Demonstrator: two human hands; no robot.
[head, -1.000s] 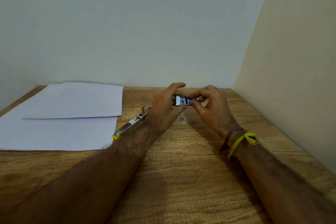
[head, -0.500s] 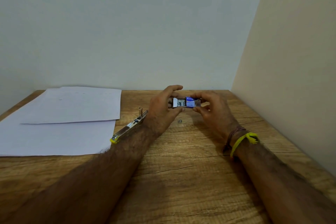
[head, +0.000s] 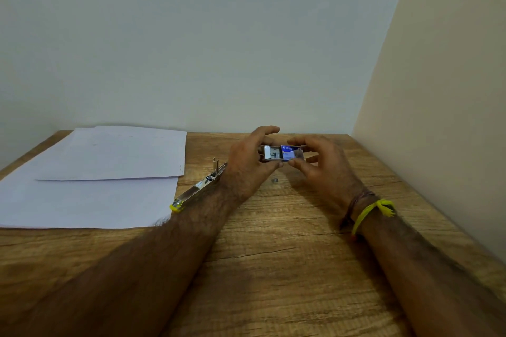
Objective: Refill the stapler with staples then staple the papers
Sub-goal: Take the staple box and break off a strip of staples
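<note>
Above the far middle of the table (head: 273,268), the left hand (head: 246,164) and right hand (head: 323,169) are pinching the half-open staple box (head: 283,152) between them, its long axis running left-right. The opened stapler (head: 198,189) is lying just beside the left wrist, angled toward the papers (head: 90,186), so the left hand is nearer.

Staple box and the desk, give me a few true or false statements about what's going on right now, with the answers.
1. Both hands hold the staple box. True: left hand, right hand.
2. The box is shut. False: its inner tray is slid partly out.
3. The stapler lies open on the table. True.
4. The papers lie right of the stapler. False: they lie left of it.
5. The right wrist is bare. False: it wears a yellow band.
</note>
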